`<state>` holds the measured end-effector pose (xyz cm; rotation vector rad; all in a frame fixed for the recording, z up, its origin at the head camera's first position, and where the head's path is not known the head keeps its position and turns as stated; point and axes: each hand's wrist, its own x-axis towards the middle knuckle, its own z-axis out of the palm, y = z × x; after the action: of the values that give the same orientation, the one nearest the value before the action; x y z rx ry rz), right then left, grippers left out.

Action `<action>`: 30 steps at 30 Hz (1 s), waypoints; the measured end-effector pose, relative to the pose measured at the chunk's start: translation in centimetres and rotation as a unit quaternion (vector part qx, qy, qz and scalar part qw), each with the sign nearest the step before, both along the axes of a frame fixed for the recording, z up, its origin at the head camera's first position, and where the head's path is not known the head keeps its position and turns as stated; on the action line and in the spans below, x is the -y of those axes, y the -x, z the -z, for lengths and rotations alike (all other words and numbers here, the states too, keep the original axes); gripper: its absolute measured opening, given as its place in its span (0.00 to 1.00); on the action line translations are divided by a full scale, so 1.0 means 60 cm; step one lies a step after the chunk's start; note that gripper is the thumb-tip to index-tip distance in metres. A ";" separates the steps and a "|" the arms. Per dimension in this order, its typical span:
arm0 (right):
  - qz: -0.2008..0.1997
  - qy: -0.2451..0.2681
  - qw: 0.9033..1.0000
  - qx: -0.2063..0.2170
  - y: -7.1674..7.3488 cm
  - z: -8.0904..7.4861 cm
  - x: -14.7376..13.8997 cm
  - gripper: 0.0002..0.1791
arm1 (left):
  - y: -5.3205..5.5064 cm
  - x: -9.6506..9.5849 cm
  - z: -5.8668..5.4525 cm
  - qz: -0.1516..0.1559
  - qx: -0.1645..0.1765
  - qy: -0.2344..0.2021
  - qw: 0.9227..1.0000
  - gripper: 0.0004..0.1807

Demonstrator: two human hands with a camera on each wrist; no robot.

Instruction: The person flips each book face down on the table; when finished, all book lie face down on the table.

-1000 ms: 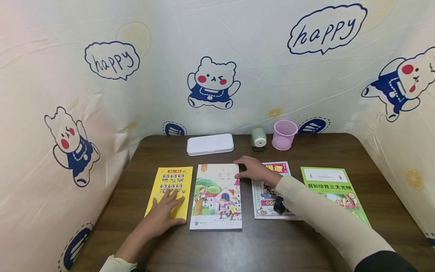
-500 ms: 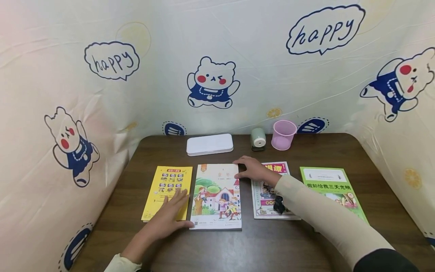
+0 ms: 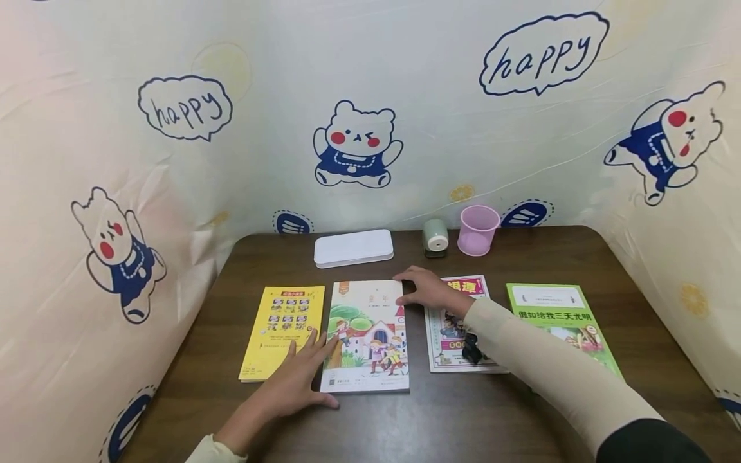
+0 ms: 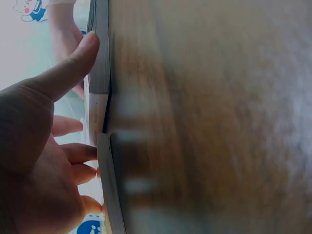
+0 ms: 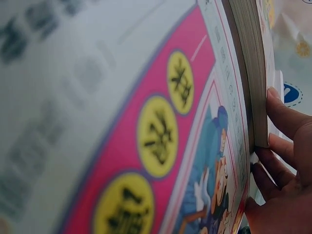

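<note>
In the head view, a white illustrated book lies flat, cover up. My left hand spreads its fingers across the gap between this book and a yellow book. Its index fingertip reaches the white book's left edge, with the thumb near the lower left corner. The left wrist view shows the hand beside the edges of both books. My right hand touches the white book's upper right corner with thumb and fingertips. In the right wrist view, these fingers meet the corner of its page block.
Under the right forearm lies a pink-and-white book, partly covered. A green book is farther right. Along the back of the brown table stand a white flat case, a small green-and-white pencil sharpener and a pink cup.
My left hand has slid right off the yellow book to the white book's left edge. The yellow book has shifted slightly left. The right hand stays at the white book's corner.
</note>
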<state>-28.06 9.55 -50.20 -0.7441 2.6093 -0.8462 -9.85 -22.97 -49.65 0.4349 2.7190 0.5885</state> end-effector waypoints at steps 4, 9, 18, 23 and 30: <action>-0.001 0.003 1.000 -0.002 0.001 0.004 0.004 0.36 | -0.002 -0.003 0.001 -0.003 0.001 0.013 1.000 0.68; -0.002 0.008 1.000 -0.002 0.002 0.007 0.006 0.36 | -0.003 -0.007 0.001 -0.015 0.005 0.021 1.000 0.66; -0.007 0.020 1.000 -0.016 0.001 0.007 0.003 0.35 | -0.003 -0.011 0.003 -0.029 0.006 -0.018 0.999 0.65; -0.002 0.019 1.000 -0.005 0.000 0.006 0.003 0.35 | -0.002 -0.010 0.005 -0.060 0.024 -0.058 0.996 0.66; 0.004 0.019 1.000 -0.001 0.000 0.006 0.003 0.35 | -0.004 -0.011 -0.008 -0.101 0.044 -0.123 0.986 0.67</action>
<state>-28.08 9.39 -50.55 -0.7454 2.6071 -0.8993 -9.59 -22.34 -49.18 0.1863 2.6315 0.9809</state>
